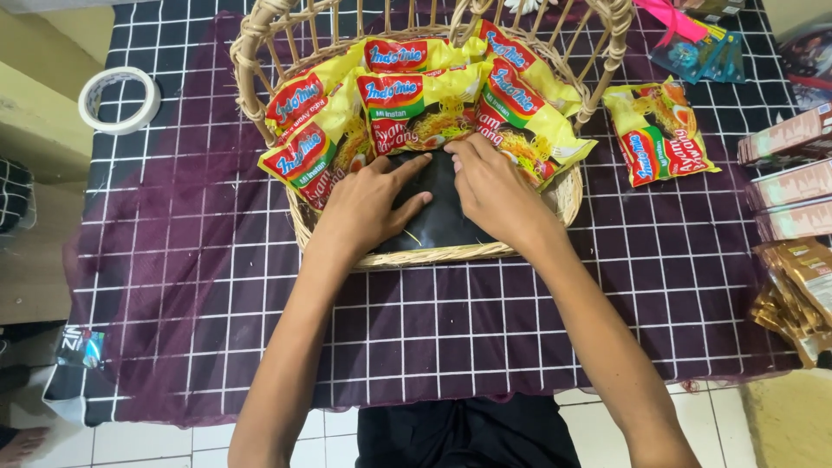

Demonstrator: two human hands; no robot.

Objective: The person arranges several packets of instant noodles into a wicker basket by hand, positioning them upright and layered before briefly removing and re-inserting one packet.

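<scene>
A wicker basket [555,198] stands on a dark grid-patterned cloth [451,321]. Several yellow instant noodle packets [416,104] lean fanned along its back. Both hands rest inside the basket on a black lining sheet [438,221]. My left hand [368,208] lies flat with fingers spread, fingertips touching the bottom edge of the middle packet. My right hand [494,191] lies beside it, fingers against the lower edge of a packet on the right. Neither hand grips anything.
One more noodle packet [659,130] lies on the cloth right of the basket. Long boxes [793,182] and gold sachets [797,295] sit at the right edge. A tape roll [119,100] lies far left. Blue wrapped items with a pink ribbon [693,39] sit top right.
</scene>
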